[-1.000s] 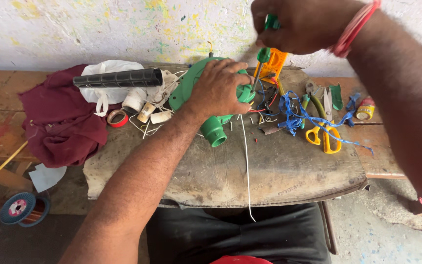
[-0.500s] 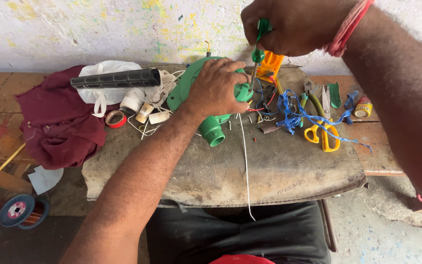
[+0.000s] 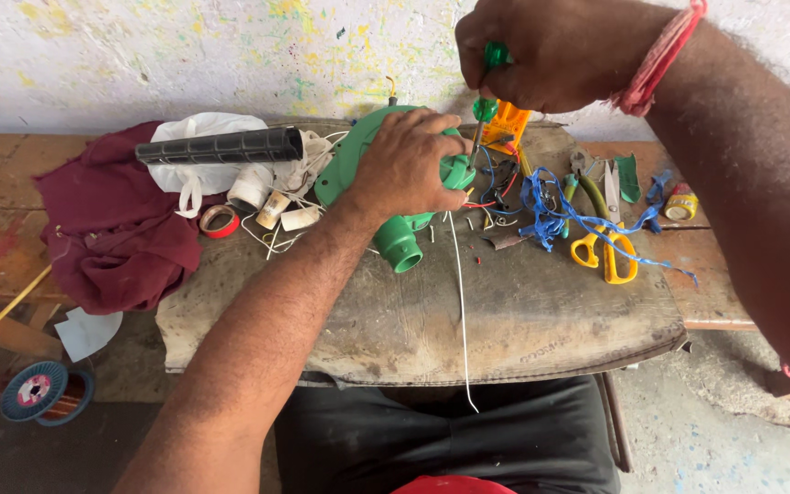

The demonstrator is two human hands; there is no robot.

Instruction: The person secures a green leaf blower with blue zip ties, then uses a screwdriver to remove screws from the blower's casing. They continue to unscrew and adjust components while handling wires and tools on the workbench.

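Right hand [image 3: 555, 50] is fisted tight round a green-handled screwdriver [image 3: 488, 87], held near vertical, tip down into the top of the green blower housing [image 3: 358, 155] just below the hand. Tip itself is hidden behind the housing edge, so I can't tell whether it's seated in a screw head.

Left hand [image 3: 409, 165] lies palm-down on the housing, fingers curled over its far edge beside the screwdriver shaft, pinning the body to the table [image 3: 523, 320]. The round green outlet nozzle [image 3: 400, 245] sticks out just under that wrist, towards the person.

To do this well, my read: keep the shaft in line with the screw, press down before turning, and keep the left fingers clear of the tip in case it slips. The housing sits on a rounded shell and looks likely to rock, so the left hand's weight matters.

Just right of the left hand: loose red and blue wires [image 3: 496, 187], an orange part [image 3: 509, 123] behind them, and a thin white wire [image 3: 459, 311] running down off the table edge. Don't snag those. Further right: tangled blue cord [image 3: 550, 201], yellow scissors [image 3: 603, 252].

Left of the left hand: tape rolls [image 3: 253, 187], black ribbed tube [image 3: 221, 146], maroon cloth [image 3: 112, 229].
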